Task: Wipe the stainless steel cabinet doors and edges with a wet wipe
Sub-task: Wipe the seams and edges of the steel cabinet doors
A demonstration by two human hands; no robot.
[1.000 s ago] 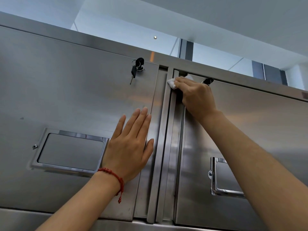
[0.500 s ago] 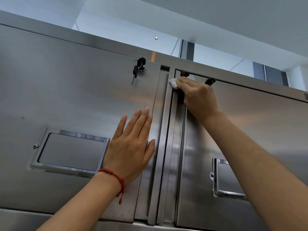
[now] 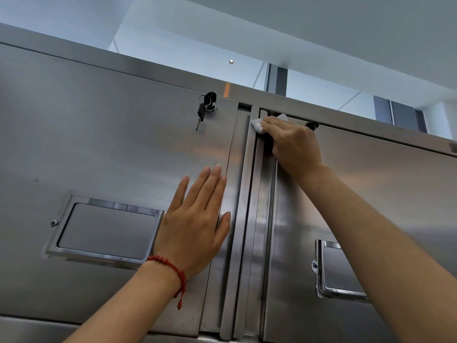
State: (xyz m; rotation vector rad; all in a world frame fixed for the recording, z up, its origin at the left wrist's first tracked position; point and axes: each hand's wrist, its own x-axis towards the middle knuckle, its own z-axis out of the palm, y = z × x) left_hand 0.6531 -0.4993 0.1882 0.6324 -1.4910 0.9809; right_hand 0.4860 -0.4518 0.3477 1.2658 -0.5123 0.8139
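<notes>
**Wipe pressed to the top of the centre post, other hand flat on the left door**

A pale ceiling (image 3: 321, 33) with one small round light (image 3: 231, 61) spans the space above a stainless steel cabinet, seen from below. The landmark is the vertical centre post (image 3: 243, 243) that divides the two doors.

Left of the post, the left door (image 3: 99, 144) carries a recessed handle (image 3: 106, 230) with a polished rim, well to the left of the post. Near the door's upper corner, closer to the post, a black-headed bunch of keys (image 3: 206, 106) hangs from the lock. The left hand (image 3: 195, 224) lies flat on this door just beside the post, fingers straight and together, pointing up, thumb spread toward the post; it holds nothing. A red bracelet (image 3: 173, 268) circles its wrist.

Right of the post, the right door (image 3: 371, 194) has its own recessed handle (image 3: 338, 271), partly hidden behind the right forearm. The right hand (image 3: 294, 147) reaches to the door's top corner beside the post, fingers curled around a white wet wipe (image 3: 257, 125). The wipe is bunched under the fingertips and touches the top of the post, with another corner of it peeking above the knuckles. A dark key head (image 3: 312, 125) shows just beyond this hand, on the side away from the post.
</notes>
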